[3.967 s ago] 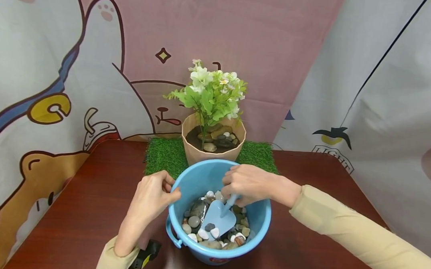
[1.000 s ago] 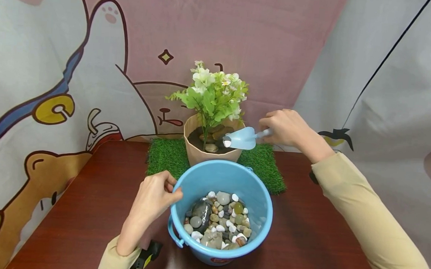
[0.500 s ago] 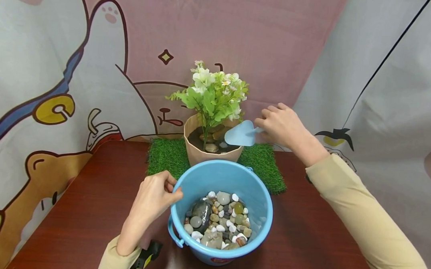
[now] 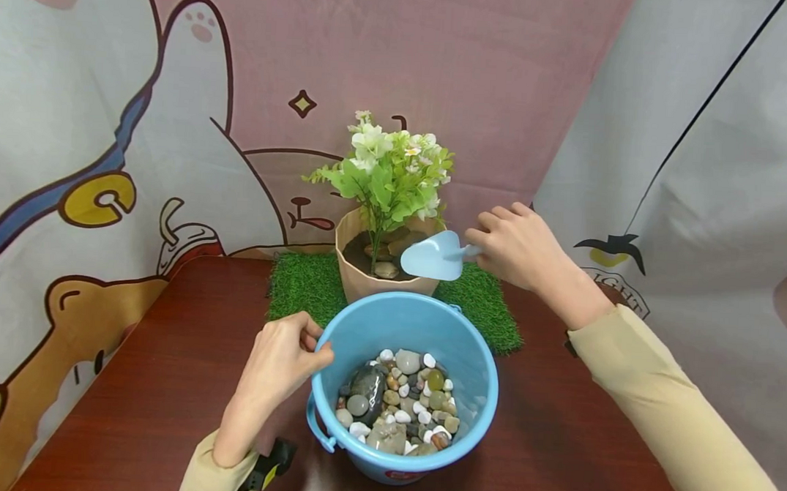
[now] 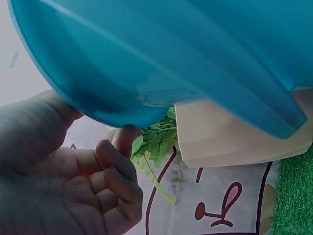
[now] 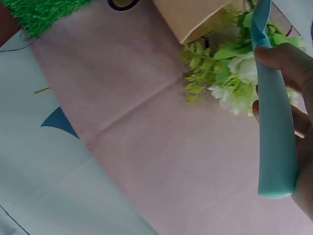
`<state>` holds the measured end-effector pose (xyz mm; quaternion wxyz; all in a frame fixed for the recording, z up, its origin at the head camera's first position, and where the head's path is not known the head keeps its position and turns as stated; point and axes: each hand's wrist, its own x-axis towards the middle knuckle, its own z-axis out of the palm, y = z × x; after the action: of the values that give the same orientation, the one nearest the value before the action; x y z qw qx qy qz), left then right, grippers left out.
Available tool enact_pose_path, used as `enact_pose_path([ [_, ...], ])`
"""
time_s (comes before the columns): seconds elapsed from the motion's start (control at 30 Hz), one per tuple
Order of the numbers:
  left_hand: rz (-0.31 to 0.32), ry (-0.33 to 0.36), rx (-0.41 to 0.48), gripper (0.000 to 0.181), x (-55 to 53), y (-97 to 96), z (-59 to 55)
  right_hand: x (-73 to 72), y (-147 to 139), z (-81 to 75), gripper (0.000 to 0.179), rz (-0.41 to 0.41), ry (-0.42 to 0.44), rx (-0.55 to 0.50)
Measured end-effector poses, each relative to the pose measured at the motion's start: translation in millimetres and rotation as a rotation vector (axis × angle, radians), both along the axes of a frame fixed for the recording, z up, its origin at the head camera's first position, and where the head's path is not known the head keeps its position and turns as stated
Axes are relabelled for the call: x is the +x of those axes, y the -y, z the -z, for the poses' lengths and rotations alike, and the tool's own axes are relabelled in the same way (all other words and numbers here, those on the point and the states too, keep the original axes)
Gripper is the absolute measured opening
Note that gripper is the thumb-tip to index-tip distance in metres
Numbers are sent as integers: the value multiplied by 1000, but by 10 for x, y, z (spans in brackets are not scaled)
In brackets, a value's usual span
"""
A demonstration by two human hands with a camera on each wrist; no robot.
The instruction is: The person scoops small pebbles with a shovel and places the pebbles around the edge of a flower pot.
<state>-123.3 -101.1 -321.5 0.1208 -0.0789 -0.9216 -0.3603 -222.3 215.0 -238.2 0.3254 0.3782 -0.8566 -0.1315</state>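
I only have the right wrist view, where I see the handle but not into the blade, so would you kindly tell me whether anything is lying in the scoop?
Observer: In the head view, no stones show in the scoop.
Operator: Thank you; what stands nearer the wearer than the planter, outside my picture?
Observer: A blue bucket with mixed stones in it.
Operator: Is anyone holding it, if I may ask?
Observer: Yes, the left hand grips its rim on the left side.
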Motion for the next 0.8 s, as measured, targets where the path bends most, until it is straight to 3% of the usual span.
enact_pose_path([
  [0.43,-6,17,0,8,8,-6,-12,477,144,48,18,-122,2,50],
  [0.8,-8,15,-7,9,12,-10,-11,734,365,237,13,-99,69,227],
])
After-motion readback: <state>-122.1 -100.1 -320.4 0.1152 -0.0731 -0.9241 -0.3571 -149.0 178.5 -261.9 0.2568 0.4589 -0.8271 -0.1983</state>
